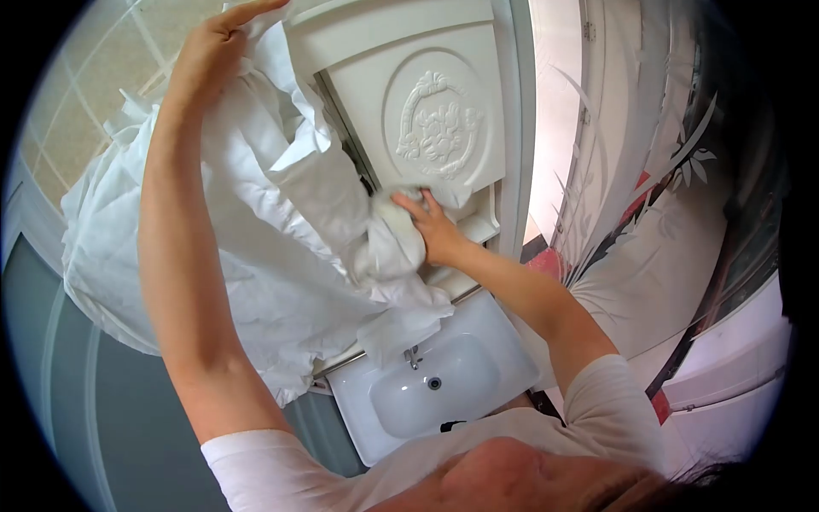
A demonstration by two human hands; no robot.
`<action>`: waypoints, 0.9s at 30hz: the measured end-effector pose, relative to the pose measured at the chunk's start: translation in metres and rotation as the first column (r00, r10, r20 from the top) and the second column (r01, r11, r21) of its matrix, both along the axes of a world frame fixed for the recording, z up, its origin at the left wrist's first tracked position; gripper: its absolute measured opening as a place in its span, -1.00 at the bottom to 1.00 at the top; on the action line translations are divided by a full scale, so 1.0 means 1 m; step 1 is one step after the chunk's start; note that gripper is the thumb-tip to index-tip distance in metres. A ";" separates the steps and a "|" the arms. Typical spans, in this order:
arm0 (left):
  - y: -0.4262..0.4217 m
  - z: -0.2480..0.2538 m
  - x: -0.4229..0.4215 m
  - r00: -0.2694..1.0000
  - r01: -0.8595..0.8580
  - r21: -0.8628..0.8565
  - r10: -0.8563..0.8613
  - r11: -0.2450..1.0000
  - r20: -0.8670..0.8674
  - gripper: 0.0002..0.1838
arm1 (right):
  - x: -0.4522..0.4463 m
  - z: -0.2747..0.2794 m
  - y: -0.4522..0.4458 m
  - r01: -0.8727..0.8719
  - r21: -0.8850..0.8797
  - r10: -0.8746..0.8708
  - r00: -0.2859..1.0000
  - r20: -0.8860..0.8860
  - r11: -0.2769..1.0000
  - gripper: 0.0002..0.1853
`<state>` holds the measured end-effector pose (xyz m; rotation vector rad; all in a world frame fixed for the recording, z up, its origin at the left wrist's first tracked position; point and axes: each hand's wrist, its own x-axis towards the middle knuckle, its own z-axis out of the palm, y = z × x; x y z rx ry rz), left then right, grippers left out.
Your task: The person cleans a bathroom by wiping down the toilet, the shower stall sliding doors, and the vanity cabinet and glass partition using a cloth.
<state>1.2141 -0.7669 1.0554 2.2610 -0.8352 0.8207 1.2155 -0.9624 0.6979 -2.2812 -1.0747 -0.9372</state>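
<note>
A large white cloth (281,247), creased and ruffled along its edges, hangs across the left and middle of the head view. My left hand (213,60) is raised at the top, closed on the cloth's upper part, with one finger stretched along its edge. Lower down, my right hand (437,229) grips a bunched wad of the same cloth in front of a white panel. The wad is slightly blurred, and folds hide part of the right fingers. Loose cloth trails down over the back edge of a white sink (512,346).
A white panel (444,111) with a raised oval ornament stands behind my right hand. The sink has a metal faucet (413,357) and a drain. Beige tiles (102,60) are at upper left, a grey-blue surface (68,375) below. Leaf-patterned glass (657,213) stands right.
</note>
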 end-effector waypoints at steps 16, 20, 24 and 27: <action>-0.008 -0.032 0.001 0.619 -0.525 0.298 0.118 0.797 0.776 -0.63 | 0.009 0.183 -0.032 0.070 0.323 -0.181 0.927 0.329 0.944 -0.47; -0.009 -0.033 0.000 0.597 -0.525 0.274 0.120 0.806 0.793 -0.65 | 0.042 0.198 0.002 0.093 0.195 -0.178 0.858 0.482 0.976 -0.42; -0.011 -0.033 -0.006 0.657 -0.556 0.291 0.197 0.778 0.728 -0.63 | 0.069 0.178 -0.062 0.075 0.250 -0.170 0.908 0.383 0.965 -0.36; -0.013 -0.034 -0.005 0.658 -0.559 0.286 0.208 0.778 0.723 -0.63 | 0.052 0.168 -0.124 0.295 0.269 -0.271 0.955 -0.122 0.917 -0.27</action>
